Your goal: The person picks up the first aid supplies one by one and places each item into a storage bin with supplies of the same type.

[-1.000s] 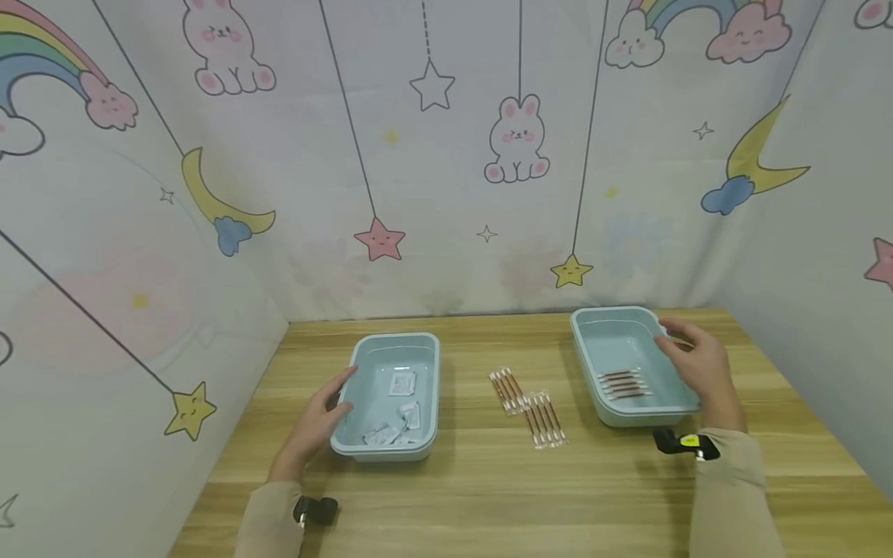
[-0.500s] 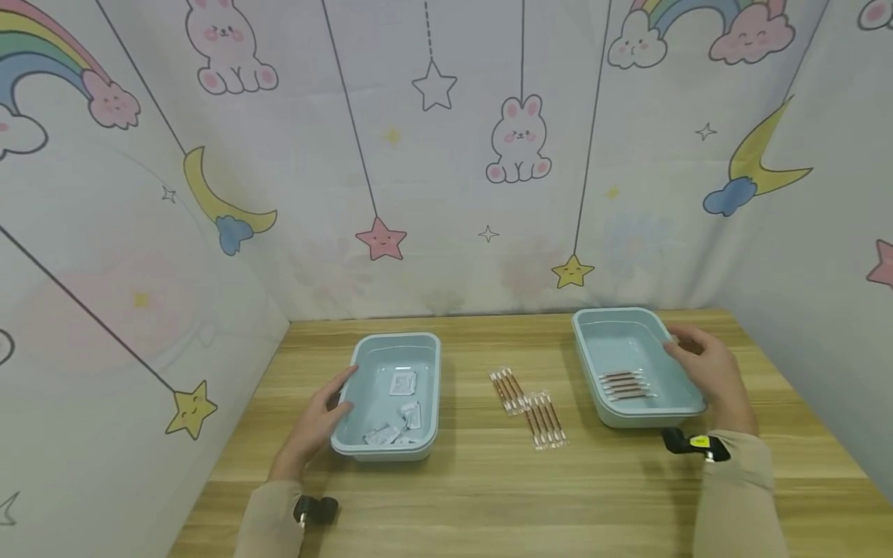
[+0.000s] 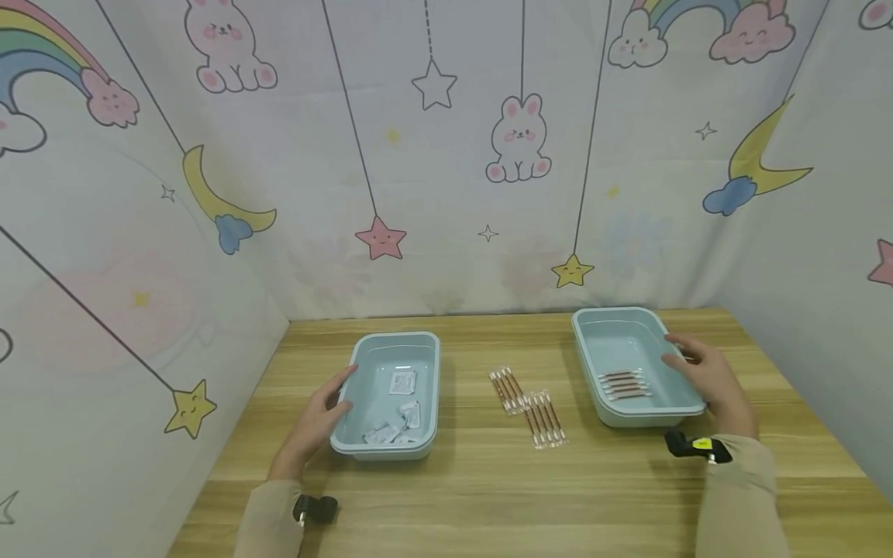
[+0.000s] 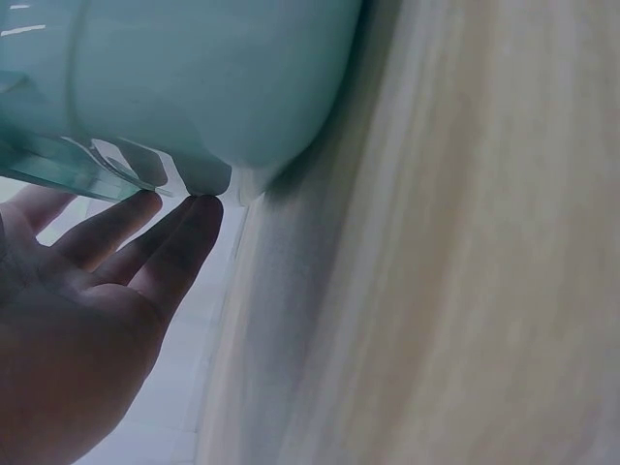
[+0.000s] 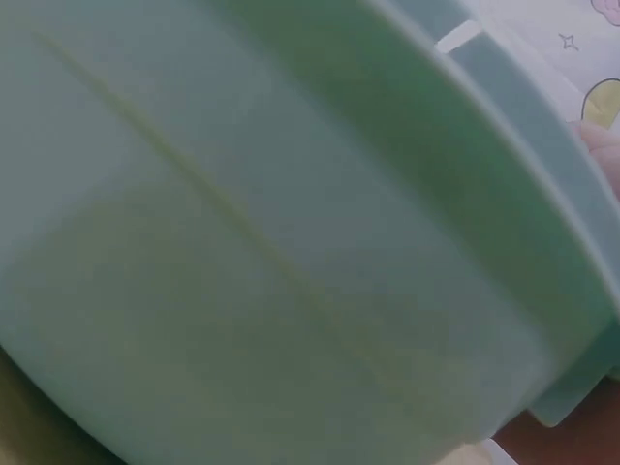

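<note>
Two pale blue plastic basins stand on the table. My left hand [image 3: 312, 425] is at the outer left side of the left basin [image 3: 434, 395], its fingertips touching the wall in the left wrist view and the fingers fairly straight. Several small white sachets [image 3: 402, 382] lie in that basin. At the right rim of the right basin [image 3: 584, 372] rests my right hand [image 3: 711, 384], thumb and index finger extended over the edge. A row of brown cotton swabs [image 3: 624, 384] lies inside. The right wrist view is mostly filled by the basin's wall.
Between the basins, two clear packs of brown cotton swabs [image 3: 544, 418] lie slightly overlapped on the wooden table [image 3: 488, 504]. A cartoon-printed curtain [image 3: 446, 194] encloses the back and sides. Each wrist wears a small black camera [image 3: 317, 509].
My right hand has shifted a little to the right and settled at the right basin's rim; that basin has moved slightly right. The left hand and left basin have stayed put.
</note>
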`<state>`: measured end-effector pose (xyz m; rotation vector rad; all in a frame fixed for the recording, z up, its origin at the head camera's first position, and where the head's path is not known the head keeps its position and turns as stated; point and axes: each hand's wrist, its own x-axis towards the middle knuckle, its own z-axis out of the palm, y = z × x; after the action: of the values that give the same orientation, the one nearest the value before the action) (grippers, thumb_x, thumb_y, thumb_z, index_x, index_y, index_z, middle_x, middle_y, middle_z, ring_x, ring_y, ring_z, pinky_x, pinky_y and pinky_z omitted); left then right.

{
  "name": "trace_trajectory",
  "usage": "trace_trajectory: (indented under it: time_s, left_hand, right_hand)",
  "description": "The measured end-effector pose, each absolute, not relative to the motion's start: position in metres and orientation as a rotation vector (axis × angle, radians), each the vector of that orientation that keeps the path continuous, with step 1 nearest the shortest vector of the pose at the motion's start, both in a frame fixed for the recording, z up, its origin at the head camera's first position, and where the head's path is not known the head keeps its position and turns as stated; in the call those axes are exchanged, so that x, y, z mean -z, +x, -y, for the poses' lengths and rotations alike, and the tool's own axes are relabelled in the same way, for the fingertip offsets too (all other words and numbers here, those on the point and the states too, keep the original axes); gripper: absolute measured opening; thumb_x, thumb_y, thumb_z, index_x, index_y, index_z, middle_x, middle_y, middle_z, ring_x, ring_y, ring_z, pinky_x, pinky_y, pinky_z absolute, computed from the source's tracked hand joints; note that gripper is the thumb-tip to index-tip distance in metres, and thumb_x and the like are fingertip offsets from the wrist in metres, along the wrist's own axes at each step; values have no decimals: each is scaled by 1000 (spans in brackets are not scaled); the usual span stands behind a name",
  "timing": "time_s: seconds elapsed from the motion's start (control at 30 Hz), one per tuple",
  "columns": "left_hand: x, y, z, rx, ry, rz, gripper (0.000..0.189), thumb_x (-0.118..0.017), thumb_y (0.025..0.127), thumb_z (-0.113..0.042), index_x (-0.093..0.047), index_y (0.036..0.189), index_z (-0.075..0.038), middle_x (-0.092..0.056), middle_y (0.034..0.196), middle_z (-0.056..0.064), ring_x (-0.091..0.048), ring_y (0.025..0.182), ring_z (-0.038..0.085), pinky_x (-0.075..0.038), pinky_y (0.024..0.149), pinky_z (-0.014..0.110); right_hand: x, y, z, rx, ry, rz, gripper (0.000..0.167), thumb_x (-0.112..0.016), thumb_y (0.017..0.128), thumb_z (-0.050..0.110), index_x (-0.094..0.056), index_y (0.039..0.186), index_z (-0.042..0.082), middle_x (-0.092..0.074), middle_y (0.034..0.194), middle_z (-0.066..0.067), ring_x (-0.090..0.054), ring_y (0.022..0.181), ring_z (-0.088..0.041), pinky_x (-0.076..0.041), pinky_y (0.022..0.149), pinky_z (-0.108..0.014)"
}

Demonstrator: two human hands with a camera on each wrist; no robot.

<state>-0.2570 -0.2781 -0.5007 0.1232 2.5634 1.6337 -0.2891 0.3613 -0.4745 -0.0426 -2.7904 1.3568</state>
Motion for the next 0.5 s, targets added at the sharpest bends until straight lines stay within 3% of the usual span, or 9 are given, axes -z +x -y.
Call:
trace_trajectory:
  time_s: [0.17, 0.3, 0.4, 0.5]
  left_hand:
    - [503, -257, 279, -1627, 129, -2578, 63, -47, 95, -6, -32, 153, -23, -18, 162, 13, -16, 149, 39, -19, 118, 55]
    - [504, -257, 280, -1649, 151, -2573, 62, -47, 95, -5, -33, 153, -21, -19, 162, 14, -17, 148, 40, -20, 118, 55]
    - [505, -258, 280, -1657, 172, -2570, 62, -47, 95, -3, -32, 153, -19, -19, 162, 15, -17, 148, 41, -20, 117, 56]
    - [502, -257, 278, -1660, 175, -2566, 62, -46, 95, -2, -32, 153, -17, -19, 162, 16, -17, 148, 42, -21, 117, 56]
  right_hand:
    - [478, -290, -359, -1288, -7, 2776, 58, -57, 97, 32, -41, 145, 2, -36, 147, -34, -43, 124, -52, -48, 82, -37]
    - [480, -291, -358, -1323, -13, 2762, 60, -57, 97, 31, -39, 146, 2, -33, 149, -34, -37, 130, -55, -47, 91, -52]
    - [481, -292, -357, -1349, -8, 2763, 61, -56, 98, 29, -36, 148, 1, -29, 151, -34, -30, 135, -57, -38, 101, -65]
    - [480, -292, -356, -1355, 6, 2768, 60, -55, 99, 26, -33, 149, 0, -26, 152, -34, -27, 136, -57, -31, 105, -69]
